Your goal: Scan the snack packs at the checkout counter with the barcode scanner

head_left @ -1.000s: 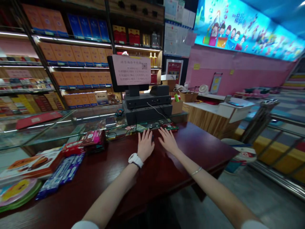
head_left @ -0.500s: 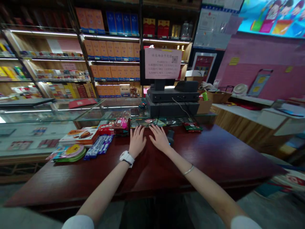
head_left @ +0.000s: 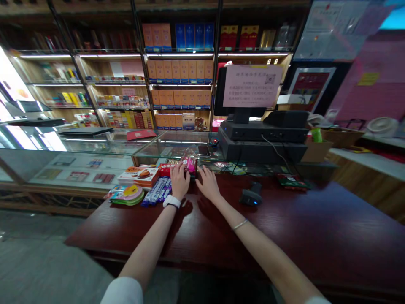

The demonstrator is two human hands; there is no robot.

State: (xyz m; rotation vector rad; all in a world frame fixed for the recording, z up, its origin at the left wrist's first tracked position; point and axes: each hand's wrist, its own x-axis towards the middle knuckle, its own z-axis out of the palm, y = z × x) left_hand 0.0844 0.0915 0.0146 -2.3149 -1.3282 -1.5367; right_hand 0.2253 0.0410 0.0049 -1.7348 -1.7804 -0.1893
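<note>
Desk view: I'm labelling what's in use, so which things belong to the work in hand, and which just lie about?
Likely in use:
- left hand, at the pink pack and red packs; touch unclear
- right hand, open, nearby

Apparently just lying about:
- scanner
- blue packs
- box
- green pack
- phone

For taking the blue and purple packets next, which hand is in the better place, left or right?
Probably the left hand: it is close beside the packets and looks empty. The right hand is farther away, with the left between.
</note>
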